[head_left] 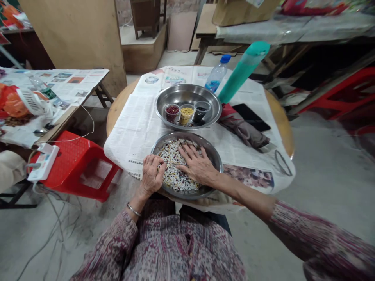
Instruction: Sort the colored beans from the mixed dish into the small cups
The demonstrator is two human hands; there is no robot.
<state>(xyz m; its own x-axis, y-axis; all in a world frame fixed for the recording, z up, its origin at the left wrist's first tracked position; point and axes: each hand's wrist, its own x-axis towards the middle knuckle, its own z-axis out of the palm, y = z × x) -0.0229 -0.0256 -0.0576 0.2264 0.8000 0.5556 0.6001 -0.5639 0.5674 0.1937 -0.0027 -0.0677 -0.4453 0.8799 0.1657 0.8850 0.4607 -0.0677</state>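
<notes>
A metal basin (218,164) near the table's front edge holds white grains (172,152) mixed with yellow, dark red and black beans. My right hand (197,164) lies palm down on this mix, fingers spread. At the basin's left rim is my left hand (152,173), its fingers curled in toward the thumb; whatever they hold is hidden. Behind stands a second metal basin (187,91) with three clear plastic cups in it: a cup of dark red beans (172,111), a cup of yellow beans (186,113) and a cup of black beans (200,111).
Newspaper (129,132) covers the round table. To the right are a water bottle (216,74), a teal cylinder (244,72), a crumpled grey and red cloth (243,127) and a black phone-like slab (253,117). A red stool (76,164) with a power strip (43,162) stands left.
</notes>
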